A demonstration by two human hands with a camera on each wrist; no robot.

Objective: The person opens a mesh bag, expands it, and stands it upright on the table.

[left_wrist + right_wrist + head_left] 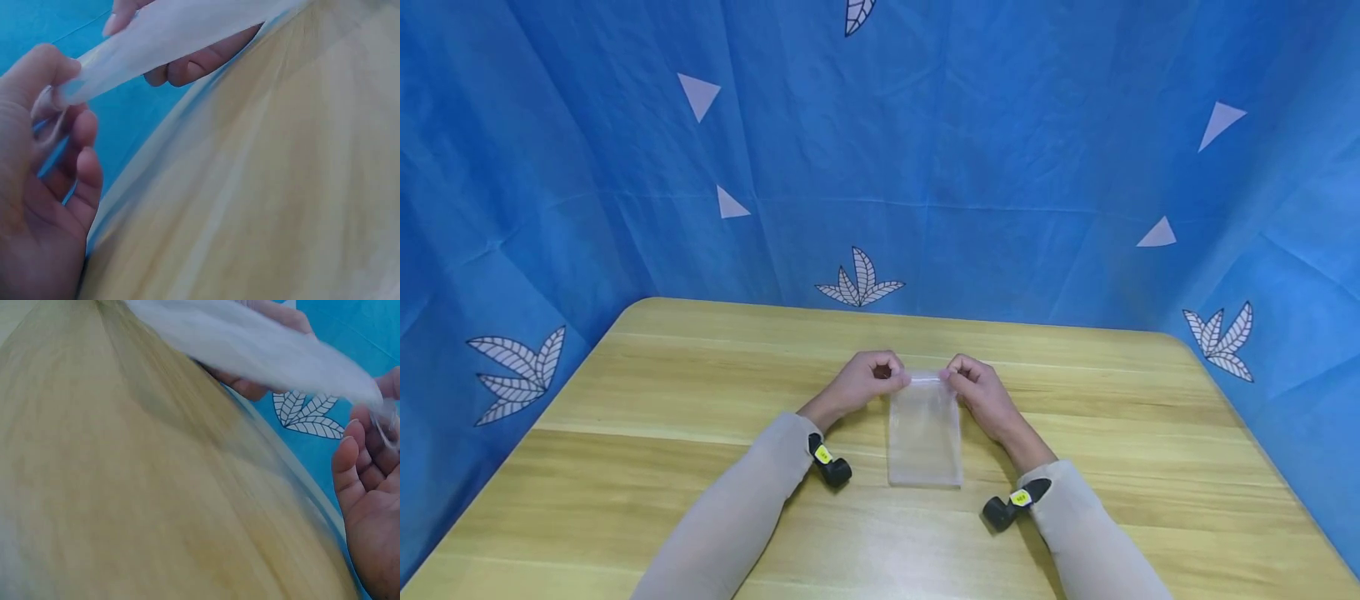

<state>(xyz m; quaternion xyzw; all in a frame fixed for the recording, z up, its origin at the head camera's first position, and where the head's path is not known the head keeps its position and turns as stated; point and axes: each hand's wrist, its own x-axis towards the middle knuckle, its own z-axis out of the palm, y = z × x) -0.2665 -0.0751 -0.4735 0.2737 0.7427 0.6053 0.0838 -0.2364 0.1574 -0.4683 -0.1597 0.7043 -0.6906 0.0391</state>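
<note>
A clear plastic zip bag (925,433) hangs between both hands above the table, its white-lined zip edge at the top. At its upper left corner my left hand (867,382) pinches the edge between thumb and forefinger. My right hand (985,395) pinches the upper right corner the same way. Seen from the left wrist, the bag (169,47) is a milky film stretched from the left thumb across to the other hand. The right wrist view shows the bag (262,353) reaching the right fingertips, partly cut off at the frame edge. I see nothing inside the bag.
A wood-grain table (700,383) with rounded far corners lies beneath the hands. Behind it hangs a blue curtain (1000,167) with white leaves and triangles. A small black camera (831,467) is strapped to the left wrist, another camera (1000,512) to the right.
</note>
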